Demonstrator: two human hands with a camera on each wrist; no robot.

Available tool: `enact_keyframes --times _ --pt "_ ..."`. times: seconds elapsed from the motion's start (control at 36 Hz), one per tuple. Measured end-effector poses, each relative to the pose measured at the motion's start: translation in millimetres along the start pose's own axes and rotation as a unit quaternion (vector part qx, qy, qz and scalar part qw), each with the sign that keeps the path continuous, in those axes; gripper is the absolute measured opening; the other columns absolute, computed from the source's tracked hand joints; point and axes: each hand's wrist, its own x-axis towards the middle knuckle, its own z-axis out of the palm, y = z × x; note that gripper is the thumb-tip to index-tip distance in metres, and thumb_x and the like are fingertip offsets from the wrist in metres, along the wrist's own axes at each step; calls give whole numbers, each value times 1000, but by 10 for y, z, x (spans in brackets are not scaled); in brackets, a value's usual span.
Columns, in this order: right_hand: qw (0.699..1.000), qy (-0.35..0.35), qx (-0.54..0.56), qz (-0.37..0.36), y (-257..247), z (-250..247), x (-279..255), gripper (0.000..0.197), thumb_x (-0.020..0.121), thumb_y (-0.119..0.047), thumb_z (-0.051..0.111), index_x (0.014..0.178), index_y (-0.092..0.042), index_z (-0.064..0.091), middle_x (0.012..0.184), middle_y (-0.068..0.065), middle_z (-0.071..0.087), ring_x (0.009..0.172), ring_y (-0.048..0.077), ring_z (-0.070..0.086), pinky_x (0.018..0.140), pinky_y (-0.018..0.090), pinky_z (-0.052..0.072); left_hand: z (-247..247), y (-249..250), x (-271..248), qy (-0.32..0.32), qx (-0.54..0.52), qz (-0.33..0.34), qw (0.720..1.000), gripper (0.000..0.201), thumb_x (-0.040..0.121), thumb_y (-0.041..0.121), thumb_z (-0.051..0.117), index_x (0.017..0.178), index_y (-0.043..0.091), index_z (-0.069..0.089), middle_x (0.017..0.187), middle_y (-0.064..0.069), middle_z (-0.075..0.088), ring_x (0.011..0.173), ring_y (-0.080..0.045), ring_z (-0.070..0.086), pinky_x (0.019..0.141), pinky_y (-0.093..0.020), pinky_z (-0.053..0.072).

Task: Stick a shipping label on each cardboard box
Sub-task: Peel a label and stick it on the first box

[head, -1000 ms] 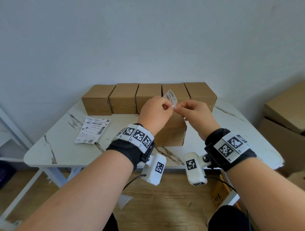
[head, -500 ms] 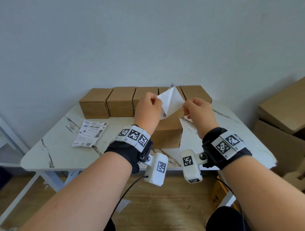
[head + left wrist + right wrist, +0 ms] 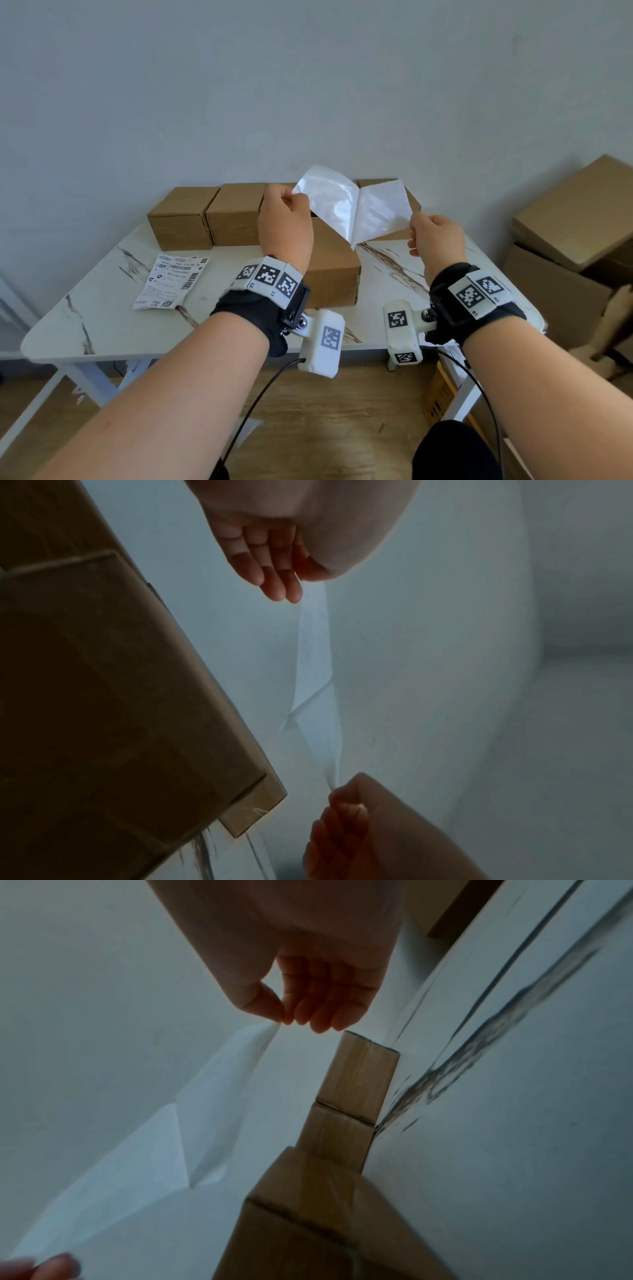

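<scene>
A shipping label is split into two white sheets in a V, joined at the lower edge. My left hand (image 3: 294,202) pinches the top corner of the glossy sheet (image 3: 329,202). My right hand (image 3: 418,222) pinches the corner of the matte sheet (image 3: 380,209). Both hands are raised above a cardboard box (image 3: 334,270) near the table's front. In the left wrist view my left hand (image 3: 287,588) holds the sheet (image 3: 313,653) edge-on beside the box (image 3: 120,696). In the right wrist view my right hand (image 3: 287,1018) pinches its sheet (image 3: 219,1091).
Several small boxes (image 3: 181,222) stand in a row along the back of the marble table (image 3: 96,329). A small pile of printed labels (image 3: 171,281) lies on the left. Big cardboard cartons (image 3: 575,219) are stacked on the floor to the right.
My hands have moved apart and upward, peeling the two sheets from a closed label into a wide V. The boxes and the pile of labels have not moved.
</scene>
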Motion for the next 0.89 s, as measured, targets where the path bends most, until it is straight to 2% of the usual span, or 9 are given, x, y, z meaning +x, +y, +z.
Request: enact_keyframes --times 0.08,0.17,0.31,0.5,0.58,0.64,0.72,0.83,0.89 --pt "999 18 -11 36 127 -74 69 12 83 -13 47 72 -9 50 63 5 50 57 20 49 59 32 47 39 25 -26 11 -3 10 1000 9 93 20 44 95 13 49 94 -7 65 80 -23 59 59 -25 40" --pt "996 39 -19 73 259 -152 111 14 82 -13 47 69 -7 50 58 4 48 55 22 48 61 35 48 79 51 -53 22 -4 33 999 8 94 19 45 95 12 49 87 -4 61 66 -14 51 54 -22 36" --pt "991 41 -25 127 416 -282 147 18 81 -17 54 68 -6 53 58 6 53 49 19 52 78 46 57 124 78 -76 28 3 47 998 6 94 17 46 94 12 48 72 9 47 57 -5 42 46 -11 34" --pt "982 60 -12 178 519 -372 200 15 86 -13 53 79 0 56 58 8 54 47 21 55 82 45 56 146 82 -103 33 -5 48 998 4 93 17 49 91 14 48 72 11 47 59 -4 44 51 -18 33" --pt "979 62 -5 193 569 -397 225 15 87 -10 53 89 4 56 60 10 54 49 22 56 79 44 56 152 83 -108 36 -10 50 998 4 92 17 49 91 14 48 73 11 48 60 -5 44 51 -16 33" --pt "978 62 -8 200 601 -394 233 14 87 -10 55 83 4 55 61 11 55 50 24 57 75 44 57 156 90 -117 33 -8 46 998 4 92 17 49 92 14 49 72 11 48 59 -4 44 48 -12 31" --pt "976 57 -27 210 636 -381 256 22 87 -13 64 73 -2 52 61 11 56 50 22 56 72 41 57 173 110 -145 16 -9 44 999 4 92 18 50 92 14 50 72 12 48 59 -4 44 52 -18 34" --pt "977 44 -63 199 629 -358 265 21 87 -16 67 78 -4 53 60 11 56 50 24 53 63 37 52 194 139 -198 -8 -4 46 999 4 92 19 51 91 15 52 74 13 51 62 -4 46 54 -19 35" --pt "981 50 -78 173 610 -341 260 15 86 -9 65 78 -5 53 61 10 54 60 27 56 71 43 56 202 153 -218 -15 -4 47 999 4 91 19 51 90 15 53 74 13 52 63 -3 47 55 -20 36"
